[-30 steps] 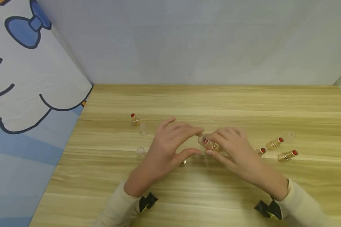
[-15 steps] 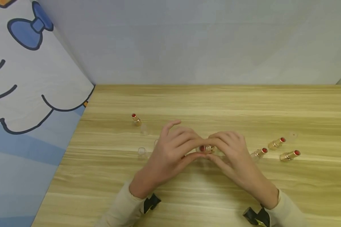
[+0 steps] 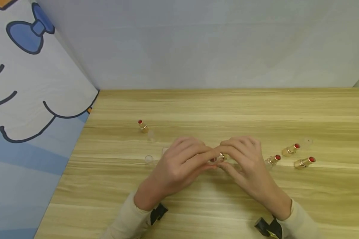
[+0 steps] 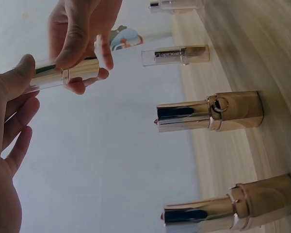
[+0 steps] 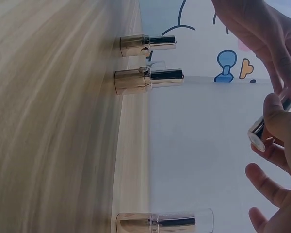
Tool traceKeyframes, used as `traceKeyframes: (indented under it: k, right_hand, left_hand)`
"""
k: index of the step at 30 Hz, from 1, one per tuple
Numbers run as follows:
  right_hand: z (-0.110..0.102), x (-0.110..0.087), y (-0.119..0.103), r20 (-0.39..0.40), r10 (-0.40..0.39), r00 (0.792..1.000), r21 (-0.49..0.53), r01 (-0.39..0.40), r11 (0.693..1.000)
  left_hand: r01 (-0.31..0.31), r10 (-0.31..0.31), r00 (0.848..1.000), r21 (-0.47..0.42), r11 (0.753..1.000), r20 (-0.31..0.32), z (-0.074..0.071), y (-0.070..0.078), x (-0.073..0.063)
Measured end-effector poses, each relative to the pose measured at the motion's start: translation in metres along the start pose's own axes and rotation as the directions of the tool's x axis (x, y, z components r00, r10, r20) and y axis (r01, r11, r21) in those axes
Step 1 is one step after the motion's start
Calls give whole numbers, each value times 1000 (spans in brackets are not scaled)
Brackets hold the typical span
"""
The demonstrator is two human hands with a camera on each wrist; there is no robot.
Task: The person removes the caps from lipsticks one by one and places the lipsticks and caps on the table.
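Note:
Between my two hands, a gold lipstick (image 3: 221,157) with a clear cover over its red end is held tilted above the table. My right hand (image 3: 248,161) pinches its gold base between thumb and fingers. At the other end, the thumb and fingers of my left hand (image 3: 179,164) pinch the clear cap (image 4: 33,89). Much of the cap is hidden behind the left fingers in the head view. From the right wrist, the lipstick's base end (image 5: 256,138) pokes out past the right thumb.
Lipsticks with red tips stand at the right (image 3: 305,162) and far left (image 3: 143,126). A clear cap shape (image 3: 149,159) is left of my left hand. Uncapped lipsticks (image 4: 237,111) and a capped lipstick (image 4: 177,55) appear in the left wrist view. A pale wall cloth backs the table.
My left hand has come right to meet the right hand, and its raised finger has lowered. The lipstick has turned more level, its covered end going into the left fingers.

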State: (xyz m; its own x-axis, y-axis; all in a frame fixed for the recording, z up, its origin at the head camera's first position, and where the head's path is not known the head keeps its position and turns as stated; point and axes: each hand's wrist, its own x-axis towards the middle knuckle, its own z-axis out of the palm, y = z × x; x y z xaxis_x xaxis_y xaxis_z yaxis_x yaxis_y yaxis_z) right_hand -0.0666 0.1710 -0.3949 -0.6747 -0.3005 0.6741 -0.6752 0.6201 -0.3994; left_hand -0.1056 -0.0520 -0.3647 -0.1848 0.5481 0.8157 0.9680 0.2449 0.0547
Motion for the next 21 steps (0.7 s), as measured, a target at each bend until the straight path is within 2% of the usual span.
traceKeyframes:
  k: [6,12,21]
  right_hand:
    - [1,3,-2,-57,-71,996,-14,70,997]
    - [1,3,-2,-70,-96,993,-24,94,995]
    - [0,4,-4,-70,-103,992,-33,101,994]
  left_hand:
    - [30,-31,999,-85,996,-11,-6,-2,0]
    - [75,-75,997,-180,981,8,-9,-4,0]
    - [106,-100,994,-204,973,40,-12,-5,-1]
